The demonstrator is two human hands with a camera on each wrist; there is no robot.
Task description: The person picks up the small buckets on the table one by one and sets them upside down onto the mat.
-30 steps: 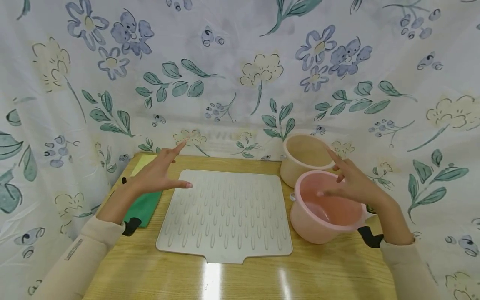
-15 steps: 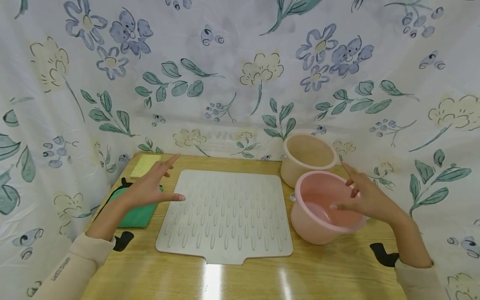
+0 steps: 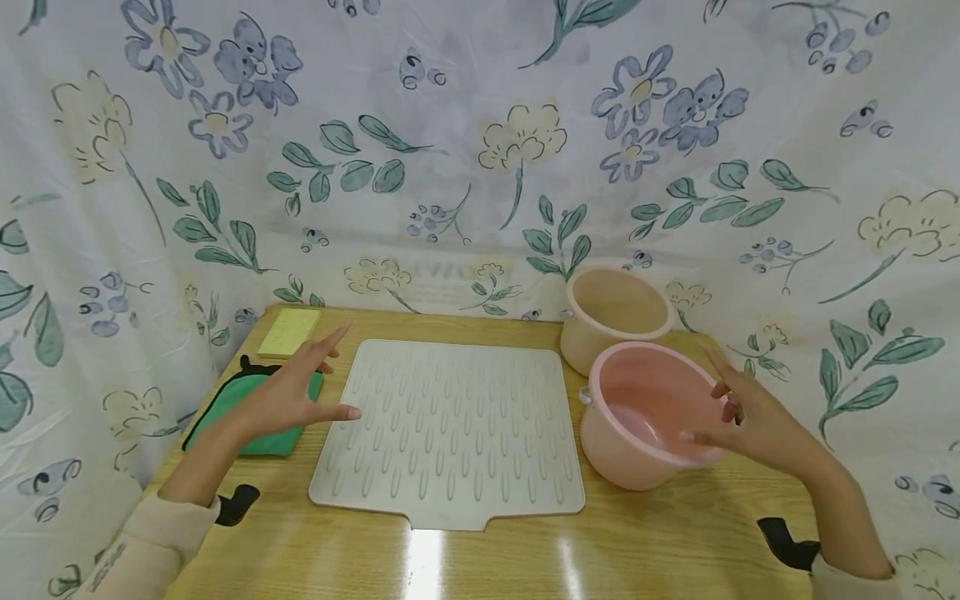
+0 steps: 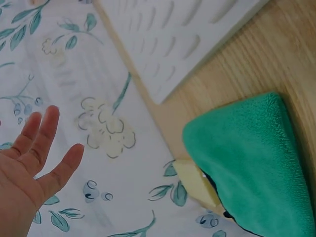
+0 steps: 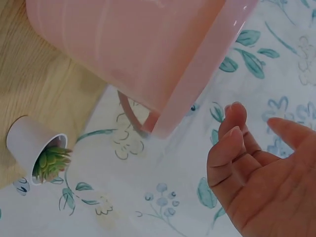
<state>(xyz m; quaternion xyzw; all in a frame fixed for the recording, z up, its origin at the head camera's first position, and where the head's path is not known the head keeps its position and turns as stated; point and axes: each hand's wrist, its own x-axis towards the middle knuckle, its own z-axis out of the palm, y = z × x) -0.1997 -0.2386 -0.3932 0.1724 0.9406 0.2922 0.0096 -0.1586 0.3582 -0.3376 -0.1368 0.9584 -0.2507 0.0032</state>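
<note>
My left hand (image 3: 288,396) hovers over the green cloth (image 4: 247,158) at the table's left, fingers spread and holding nothing. Its thumb reaches over the left edge of a white ridged board (image 3: 450,425). My right hand (image 3: 750,421) hangs above the right rim of a pink bucket (image 3: 626,462), fingers loosely bent around nothing. Behind the pink bucket stands a beige bucket (image 3: 581,342), partly covered by it. In the right wrist view a small white pot (image 5: 29,145) with a green succulent (image 5: 52,163) sits near the pink bucket; in the head view it is mostly hidden.
A yellow sponge-like pad (image 3: 288,332) lies behind the green cloth at the back left corner. A white curtain (image 3: 450,167) with printed flowers closes off the back and both sides. The wooden table (image 3: 525,558) extends in front of the board.
Both hands have drawn back toward the person and apart, the left to the left, the right to the right. More of the green cloth and yellow pad shows now. The board and buckets stay put.
</note>
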